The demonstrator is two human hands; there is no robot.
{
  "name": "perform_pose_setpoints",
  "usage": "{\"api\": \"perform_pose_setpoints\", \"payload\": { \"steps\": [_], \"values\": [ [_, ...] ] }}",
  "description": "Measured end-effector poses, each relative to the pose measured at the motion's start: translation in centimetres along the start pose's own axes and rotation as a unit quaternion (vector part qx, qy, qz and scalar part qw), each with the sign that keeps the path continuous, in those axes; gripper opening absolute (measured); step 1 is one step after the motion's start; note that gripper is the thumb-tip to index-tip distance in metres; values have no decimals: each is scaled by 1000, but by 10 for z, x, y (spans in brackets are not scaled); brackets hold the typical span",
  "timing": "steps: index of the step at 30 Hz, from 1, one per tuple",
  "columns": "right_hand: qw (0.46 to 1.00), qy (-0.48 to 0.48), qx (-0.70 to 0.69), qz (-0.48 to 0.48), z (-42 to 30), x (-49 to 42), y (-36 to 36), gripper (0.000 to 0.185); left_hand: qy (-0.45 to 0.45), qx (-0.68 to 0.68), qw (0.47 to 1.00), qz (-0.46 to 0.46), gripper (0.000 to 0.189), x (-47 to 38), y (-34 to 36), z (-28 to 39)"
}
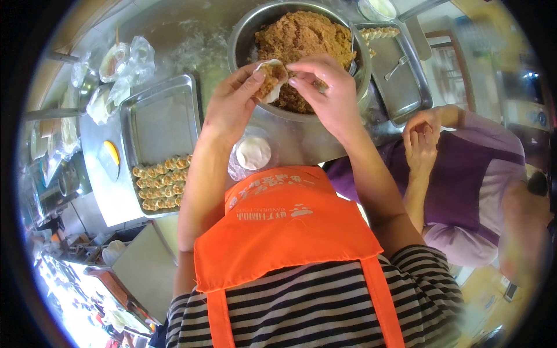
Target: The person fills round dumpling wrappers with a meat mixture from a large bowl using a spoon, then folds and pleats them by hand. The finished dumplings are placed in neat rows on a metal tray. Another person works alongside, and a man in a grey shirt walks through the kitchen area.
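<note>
My left hand (237,98) holds a thin white dough wrapper (275,93) loaded with brown minced filling, above the near rim of a large steel bowl (235,50). At the wrapper's right edge is my right hand (333,85), its thumb and index fingertips slightly apart with nothing visible between them. Whether those fingertips touch the dough, I cannot tell. A big mound of brown filling (304,37) fills much of the bowl, and a metal utensil (352,48) leans at its right side. Below my hands, a stack of round white wrappers (253,153) sits in clear plastic.
On the left, a metal tray (163,115) carries rows of filled dumplings (163,182). Beside it lies a yellow-handled scraper (112,153); plastic bags (130,65) are behind. Another tray (402,102), right, holds dumplings (379,33) and a fork (397,67). A co-worker's hands (422,139) are close by.
</note>
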State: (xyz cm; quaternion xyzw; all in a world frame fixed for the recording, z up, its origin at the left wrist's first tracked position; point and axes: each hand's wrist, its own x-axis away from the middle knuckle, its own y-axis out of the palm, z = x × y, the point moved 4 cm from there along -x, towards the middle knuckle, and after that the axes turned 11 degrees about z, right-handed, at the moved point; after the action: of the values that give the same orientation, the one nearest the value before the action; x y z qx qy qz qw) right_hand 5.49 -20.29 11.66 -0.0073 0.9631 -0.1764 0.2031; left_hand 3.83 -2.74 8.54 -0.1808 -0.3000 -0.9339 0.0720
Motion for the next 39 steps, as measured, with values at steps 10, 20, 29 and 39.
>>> {"api": "perform_pose_setpoints", "payload": {
  "steps": [10, 20, 29, 39],
  "values": [
    [1000, 24, 7, -2, -12, -8, 18, 16, 42, -40, 998, -36, 36, 8, 0, -4],
    [967, 58, 172, -176, 53, -5, -2, 21, -31, 104, 993, 33, 38, -8, -13, -13],
    [975, -51, 41, -212, 9, 14, 19, 79, 70, -123, 988, -62, 35, 10, -1, -9],
    [955, -14, 30, -295, -43, -41, 88, 77, 301, -481, 823, 13, 30, 25, 7, 18]
  ]
}}
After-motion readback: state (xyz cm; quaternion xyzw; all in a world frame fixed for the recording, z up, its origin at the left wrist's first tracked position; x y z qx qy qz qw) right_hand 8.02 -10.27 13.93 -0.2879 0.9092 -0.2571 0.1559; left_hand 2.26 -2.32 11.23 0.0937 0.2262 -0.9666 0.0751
